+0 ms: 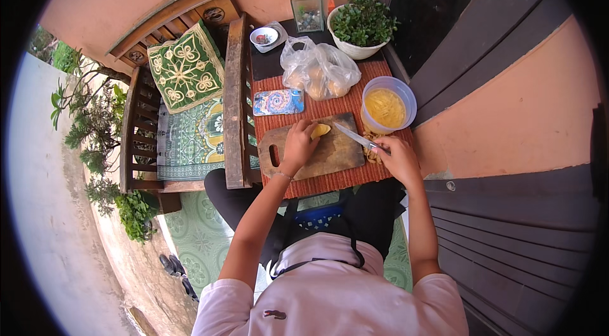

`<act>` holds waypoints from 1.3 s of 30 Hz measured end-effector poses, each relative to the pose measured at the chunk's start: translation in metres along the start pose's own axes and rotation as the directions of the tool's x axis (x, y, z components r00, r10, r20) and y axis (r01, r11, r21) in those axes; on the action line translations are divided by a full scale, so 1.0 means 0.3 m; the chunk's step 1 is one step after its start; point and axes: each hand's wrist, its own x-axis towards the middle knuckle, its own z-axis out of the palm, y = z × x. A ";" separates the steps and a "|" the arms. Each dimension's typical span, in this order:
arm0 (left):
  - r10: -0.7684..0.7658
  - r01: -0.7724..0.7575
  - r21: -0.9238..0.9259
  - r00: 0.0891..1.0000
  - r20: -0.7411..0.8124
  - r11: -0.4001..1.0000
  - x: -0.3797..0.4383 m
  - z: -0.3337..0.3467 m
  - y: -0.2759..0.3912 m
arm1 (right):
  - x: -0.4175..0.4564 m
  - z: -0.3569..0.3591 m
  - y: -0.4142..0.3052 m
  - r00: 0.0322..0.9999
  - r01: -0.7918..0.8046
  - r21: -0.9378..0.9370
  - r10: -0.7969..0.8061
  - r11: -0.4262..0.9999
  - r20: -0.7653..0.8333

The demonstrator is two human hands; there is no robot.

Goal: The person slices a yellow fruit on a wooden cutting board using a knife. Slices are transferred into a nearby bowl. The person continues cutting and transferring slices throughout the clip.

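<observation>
My left hand (299, 144) grips a peeled yellow potato piece (321, 131) against a worn wooden cutting board (333, 157). The cut end of the piece faces right. My right hand (398, 157) is closed around the handle of a kitchen knife (354, 135). Its blade points up and left over the board, a short gap away from the piece. Brown peelings (372, 150) lie beside the board, partly under the knife and my right hand. Behind them stands a translucent plastic tub (412, 104) with thin yellow strips (385, 108) in liquid.
A clear plastic bag (319, 67) of round tan produce and a phone in a patterned case (279, 102) lie on the red woven mat (304, 188). Farther back are a potted plant (364, 22), a glass tank (307, 5) and a small bowl (264, 36). A wooden bench (235, 108) adjoins the left.
</observation>
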 end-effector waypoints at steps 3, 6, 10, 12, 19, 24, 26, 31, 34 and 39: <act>-0.022 0.022 -0.017 0.999 -0.029 1.000 -0.008 0.004 -0.014 | 0.006 0.090 -0.025 0.998 -0.017 0.010 0.016 1.000 0.063; -0.067 0.066 -0.050 0.998 -0.019 0.997 -0.006 -0.003 -0.006 | 0.010 0.171 -0.013 0.995 -0.081 -0.011 0.081 0.997 0.065; -0.072 0.070 -0.049 0.997 -0.036 0.996 -0.006 -0.014 -0.005 | 0.013 0.220 -0.010 0.991 -0.120 0.016 0.119 0.993 0.054; -0.099 0.097 -0.052 0.995 -0.033 0.994 -0.010 -0.019 -0.007 | 0.012 0.226 -0.010 0.992 -0.124 0.034 0.122 0.992 0.039; -0.111 0.087 -0.150 0.981 -0.160 0.985 -0.046 -0.027 -0.014 | 0.011 0.242 0.002 0.994 -0.110 0.063 0.109 0.992 0.032; -0.235 0.175 -0.280 0.952 -0.198 0.944 -0.117 -0.032 0.026 | -0.018 0.258 -0.001 0.991 -0.116 0.058 0.112 0.992 0.069; -0.250 0.174 -0.313 0.943 -0.221 0.934 -0.144 -0.021 0.032 | -0.035 0.266 -0.003 0.992 -0.120 0.074 0.116 0.990 0.057; -0.277 0.199 -0.323 0.937 -0.215 0.925 -0.149 -0.012 0.014 | -0.050 0.281 -0.005 0.996 -0.078 0.033 0.076 0.996 0.045; -0.299 0.227 -0.314 0.932 -0.204 0.922 -0.138 -0.024 0.020 | -0.051 0.274 -0.014 0.997 -0.079 0.003 0.079 0.997 0.027; -0.363 0.273 -0.383 0.913 -0.187 0.883 -0.142 -0.015 0.027 | -0.046 0.272 -0.010 0.999 -0.041 -0.054 0.041 0.998 -0.004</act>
